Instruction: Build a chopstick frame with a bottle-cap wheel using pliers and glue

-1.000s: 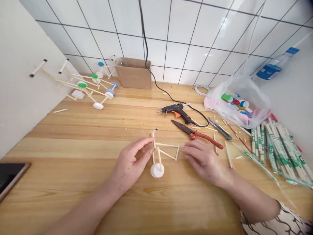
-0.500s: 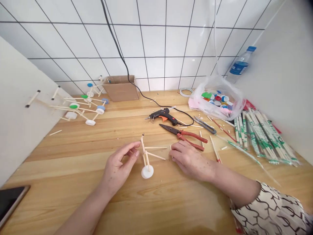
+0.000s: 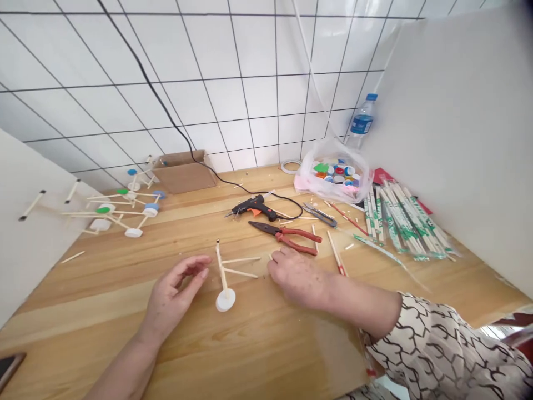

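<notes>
1. Viewing from the head camera: a small stick frame (image 3: 221, 270) stands on the wooden bench (image 3: 258, 344), between the two hands. Its tall upright stick rests on a white cap (image 3: 225, 300), and two thinner sticks run off to the right.
2. Left hand (image 3: 172, 291): open, fingers loosely curled, thumb and forefinger just beside the upright stick. A small gap shows, so no contact.
3. Right hand (image 3: 293, 276): palm down on the bench, fingertips at the right-hand ends of the two thin sticks. Cannot tell whether it pinches them.
4. Just behind the right hand lie red-handled pliers (image 3: 287, 236). Further back are a black glue gun (image 3: 252, 206) and a clear bag of coloured caps (image 3: 333, 175).
5. Wrapped chopstick packs (image 3: 400, 222) lie at the right. Finished stick models (image 3: 120, 214) are at the far left.
</notes>
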`<state>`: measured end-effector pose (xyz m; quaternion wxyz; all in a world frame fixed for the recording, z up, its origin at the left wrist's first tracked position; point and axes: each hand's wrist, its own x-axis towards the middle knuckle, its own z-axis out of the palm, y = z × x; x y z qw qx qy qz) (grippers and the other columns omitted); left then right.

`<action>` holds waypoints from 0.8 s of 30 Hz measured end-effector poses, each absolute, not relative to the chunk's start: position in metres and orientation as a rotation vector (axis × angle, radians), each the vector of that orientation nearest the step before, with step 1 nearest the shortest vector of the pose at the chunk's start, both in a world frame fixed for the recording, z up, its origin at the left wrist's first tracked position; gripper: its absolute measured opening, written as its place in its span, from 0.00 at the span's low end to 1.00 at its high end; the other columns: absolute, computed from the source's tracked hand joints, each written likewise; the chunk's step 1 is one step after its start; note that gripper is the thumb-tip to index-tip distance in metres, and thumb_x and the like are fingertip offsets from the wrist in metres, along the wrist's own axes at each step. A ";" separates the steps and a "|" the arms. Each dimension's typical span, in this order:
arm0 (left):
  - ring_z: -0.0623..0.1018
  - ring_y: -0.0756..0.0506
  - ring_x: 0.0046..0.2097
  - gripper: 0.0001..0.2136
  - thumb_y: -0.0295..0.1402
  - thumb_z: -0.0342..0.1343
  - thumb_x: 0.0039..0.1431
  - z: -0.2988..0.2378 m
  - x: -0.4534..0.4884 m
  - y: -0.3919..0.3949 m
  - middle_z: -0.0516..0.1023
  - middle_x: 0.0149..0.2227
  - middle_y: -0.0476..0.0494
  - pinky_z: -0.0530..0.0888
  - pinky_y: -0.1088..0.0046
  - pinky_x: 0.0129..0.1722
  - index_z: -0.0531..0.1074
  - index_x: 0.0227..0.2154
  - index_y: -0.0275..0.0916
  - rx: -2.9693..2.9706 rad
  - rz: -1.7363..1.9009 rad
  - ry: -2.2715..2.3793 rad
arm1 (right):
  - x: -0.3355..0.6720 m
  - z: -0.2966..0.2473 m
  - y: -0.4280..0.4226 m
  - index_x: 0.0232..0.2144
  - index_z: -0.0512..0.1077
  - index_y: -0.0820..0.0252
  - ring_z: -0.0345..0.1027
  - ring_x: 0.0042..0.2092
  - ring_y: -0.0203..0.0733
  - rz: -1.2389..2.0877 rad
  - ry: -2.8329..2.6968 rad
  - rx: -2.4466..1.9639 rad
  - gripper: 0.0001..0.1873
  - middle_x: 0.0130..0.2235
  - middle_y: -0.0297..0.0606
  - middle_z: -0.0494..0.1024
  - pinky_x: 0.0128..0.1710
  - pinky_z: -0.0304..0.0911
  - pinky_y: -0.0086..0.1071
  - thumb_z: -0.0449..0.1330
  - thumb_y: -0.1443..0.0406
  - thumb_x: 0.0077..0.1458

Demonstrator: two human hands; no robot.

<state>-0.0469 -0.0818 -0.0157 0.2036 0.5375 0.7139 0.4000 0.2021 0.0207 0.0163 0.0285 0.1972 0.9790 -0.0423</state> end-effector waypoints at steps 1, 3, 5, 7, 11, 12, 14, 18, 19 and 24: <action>0.76 0.42 0.45 0.16 0.44 0.55 0.54 -0.016 -0.048 -0.082 0.78 0.44 0.42 0.74 0.67 0.47 0.73 0.41 0.40 1.485 1.115 1.998 | 0.202 0.019 0.019 0.34 0.71 0.68 0.67 0.40 0.48 -0.125 3.005 0.598 0.10 0.36 0.47 0.73 0.42 0.64 0.38 0.55 0.77 0.48; 0.77 0.42 0.45 0.16 0.46 0.56 0.53 -0.015 -0.048 -0.082 0.78 0.42 0.42 0.74 0.67 0.46 0.73 0.39 0.41 1.466 1.126 2.019 | 0.205 0.025 0.017 0.35 0.71 0.69 0.67 0.40 0.48 -0.134 2.971 0.601 0.10 0.36 0.49 0.74 0.41 0.64 0.38 0.55 0.77 0.48; 0.78 0.42 0.44 0.17 0.48 0.57 0.51 -0.013 -0.046 -0.081 0.79 0.41 0.43 0.75 0.67 0.44 0.73 0.37 0.41 1.449 1.120 2.044 | 0.209 0.029 0.015 0.36 0.71 0.70 0.68 0.40 0.48 -0.148 2.948 0.621 0.11 0.36 0.50 0.74 0.41 0.65 0.38 0.54 0.78 0.48; 0.78 0.41 0.42 0.17 0.49 0.57 0.50 -0.010 -0.044 -0.079 0.80 0.39 0.43 0.76 0.68 0.43 0.74 0.36 0.41 1.437 1.121 2.069 | 0.213 0.031 0.015 0.36 0.71 0.70 0.68 0.41 0.49 -0.154 2.944 0.632 0.11 0.37 0.50 0.74 0.42 0.65 0.38 0.54 0.78 0.48; 0.79 0.42 0.41 0.17 0.49 0.58 0.49 -0.009 -0.043 -0.076 0.81 0.38 0.45 0.77 0.67 0.43 0.74 0.35 0.42 1.441 1.140 2.108 | 0.218 0.030 0.015 0.36 0.71 0.71 0.69 0.41 0.48 -0.149 2.931 0.602 0.12 0.36 0.50 0.75 0.42 0.65 0.38 0.55 0.78 0.47; 0.79 0.42 0.41 0.16 0.49 0.57 0.49 -0.009 -0.043 -0.076 0.81 0.38 0.45 0.77 0.67 0.43 0.74 0.35 0.42 1.442 1.142 2.115 | 0.219 0.029 0.015 0.36 0.71 0.71 0.69 0.40 0.48 -0.148 2.928 0.600 0.12 0.36 0.51 0.75 0.41 0.65 0.38 0.56 0.77 0.47; 0.80 0.41 0.41 0.16 0.48 0.57 0.49 -0.009 -0.044 -0.075 0.81 0.38 0.45 0.77 0.67 0.42 0.75 0.35 0.42 1.440 1.146 2.130 | 0.220 0.029 0.015 0.37 0.70 0.72 0.69 0.40 0.49 -0.147 2.927 0.597 0.13 0.36 0.51 0.75 0.41 0.66 0.38 0.57 0.76 0.45; 0.80 0.41 0.41 0.15 0.47 0.57 0.49 -0.007 -0.043 -0.075 0.81 0.38 0.45 0.77 0.66 0.43 0.75 0.34 0.42 1.433 1.147 2.147 | 0.220 0.030 0.014 0.38 0.70 0.72 0.69 0.40 0.49 -0.151 2.906 0.627 0.14 0.37 0.52 0.75 0.40 0.66 0.38 0.59 0.75 0.44; 0.80 0.41 0.41 0.15 0.47 0.57 0.49 -0.006 -0.042 -0.075 0.81 0.38 0.45 0.77 0.66 0.44 0.75 0.34 0.43 1.430 1.141 2.145 | 0.220 0.030 0.015 0.38 0.70 0.72 0.69 0.40 0.49 -0.153 2.896 0.655 0.15 0.37 0.53 0.75 0.40 0.66 0.38 0.59 0.75 0.44; 0.80 0.41 0.39 0.14 0.46 0.58 0.48 -0.005 -0.041 -0.075 0.81 0.36 0.46 0.78 0.67 0.41 0.75 0.33 0.43 1.425 1.162 2.145 | 0.222 0.035 0.020 0.38 0.70 0.73 0.70 0.42 0.53 -0.188 2.865 0.769 0.15 0.39 0.56 0.75 0.41 0.67 0.43 0.59 0.76 0.43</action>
